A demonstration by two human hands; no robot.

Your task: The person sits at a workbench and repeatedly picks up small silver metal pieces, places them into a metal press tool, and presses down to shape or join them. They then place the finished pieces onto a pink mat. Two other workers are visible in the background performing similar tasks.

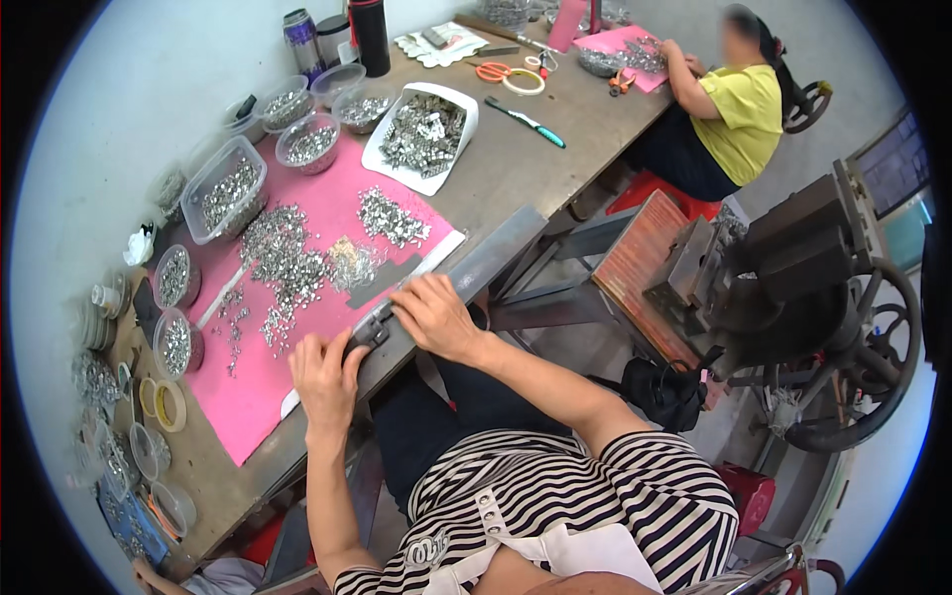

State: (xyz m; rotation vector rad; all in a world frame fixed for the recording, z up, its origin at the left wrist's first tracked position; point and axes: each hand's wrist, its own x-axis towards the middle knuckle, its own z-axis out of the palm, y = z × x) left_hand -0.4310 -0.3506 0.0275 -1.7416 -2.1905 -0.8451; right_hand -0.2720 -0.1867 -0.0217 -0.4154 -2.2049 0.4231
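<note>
at left i see a clear bowl (197,351) of small metal pieces, beside the pink mat (226,421). next, my left hand (322,385) is partly closed, fingers curled down and thumb drawn in, pinching the near-left end of the dark block (371,333). the block sits between my hands at the mat's front edge, by the table's rim; its long axis slants from lower left to upper right, roughly along that rim, its far end toward my right hand. the right hand (436,315) is half open, knuckles up and fingers bent, tips at the block's upper-right end; i can't tell whether they grip it or only touch. right of that, the grey bar (501,244) runs on the same slant.
</note>
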